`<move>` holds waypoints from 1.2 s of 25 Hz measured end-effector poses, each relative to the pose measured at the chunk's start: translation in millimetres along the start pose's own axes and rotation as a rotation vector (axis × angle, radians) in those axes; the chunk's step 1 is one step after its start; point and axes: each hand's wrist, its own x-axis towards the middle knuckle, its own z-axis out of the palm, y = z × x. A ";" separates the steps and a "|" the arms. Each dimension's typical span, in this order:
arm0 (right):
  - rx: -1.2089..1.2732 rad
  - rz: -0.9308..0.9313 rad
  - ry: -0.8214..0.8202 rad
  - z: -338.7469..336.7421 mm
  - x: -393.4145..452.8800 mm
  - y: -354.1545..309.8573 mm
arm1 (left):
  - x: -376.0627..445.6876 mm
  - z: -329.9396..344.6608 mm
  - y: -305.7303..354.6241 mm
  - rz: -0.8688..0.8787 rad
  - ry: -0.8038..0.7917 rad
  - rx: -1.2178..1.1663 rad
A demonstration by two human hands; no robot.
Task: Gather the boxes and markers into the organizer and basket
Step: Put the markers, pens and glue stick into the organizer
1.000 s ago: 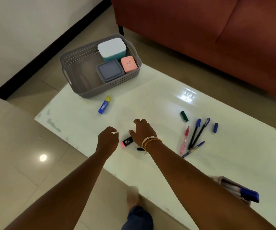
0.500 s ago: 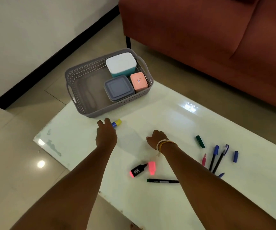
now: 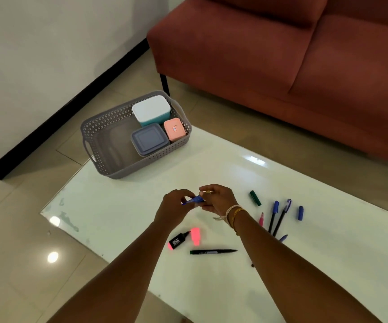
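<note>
Red sofa (image 3: 281, 66) far beyond my hands, white glossy surface (image 3: 235, 173) under them. Grey perforated basket (image 3: 109, 145) sits ahead and left of the left hand, at the surface's far corner; inside it a white-lidded teal box (image 3: 152, 109), a grey-blue box (image 3: 150, 139) and a small pink box (image 3: 174, 129), all packed at its right end. I hold both hands together above the surface: left hand (image 3: 175, 209) pinches one end of a small blue marker (image 3: 194, 200), right hand (image 3: 218, 199) grips the other end, fingers curled round it; yellow cap barely visible, mostly hidden. Just nearer me than the hands lie a black highlighter (image 3: 178, 240) with its pink cap (image 3: 195, 236) off beside it, and a thin green-black pen (image 3: 213, 252). Right of the right hand: green cap (image 3: 255, 198), two blue pens (image 3: 279, 215), a pink pen (image 3: 261, 219) partly hidden by my forearm, a loose blue cap (image 3: 300, 213). Bracelets (image 3: 234, 214) on the right wrist.
</note>
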 end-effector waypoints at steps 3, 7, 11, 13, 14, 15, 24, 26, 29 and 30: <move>-0.010 -0.064 0.033 -34.5 -41.8 16.0 | -38.4 23.8 24.4 0.013 -0.021 0.015; -0.028 -0.086 0.081 -83.1 -105.0 45.3 | -104.0 66.1 49.9 0.020 -0.030 -0.035; -0.085 -0.168 0.171 -144.0 -173.1 90.6 | -177.8 129.9 66.4 0.014 -0.072 -0.027; -0.151 -0.216 0.231 -174.7 -201.9 114.5 | -210.6 160.7 73.2 -0.022 -0.126 -0.035; -0.182 -0.234 0.269 -188.0 -212.9 124.7 | -224.0 173.6 77.1 -0.042 -0.162 -0.028; -0.216 -0.250 0.309 -201.9 -225.0 133.9 | -237.2 187.0 82.5 -0.058 -0.196 -0.014; -0.614 -0.331 0.327 -254.7 -271.4 188.5 | -285.0 247.0 95.7 -0.098 -0.241 0.079; -0.684 -0.327 0.284 -251.9 -271.2 191.5 | -287.9 247.7 92.8 -0.095 -0.221 0.099; -0.858 -0.374 0.211 -245.1 -266.6 183.0 | -289.4 247.4 89.9 -0.099 -0.205 0.100; -0.943 -0.386 0.175 -243.0 -263.8 178.5 | -289.8 247.4 89.8 -0.093 -0.202 0.105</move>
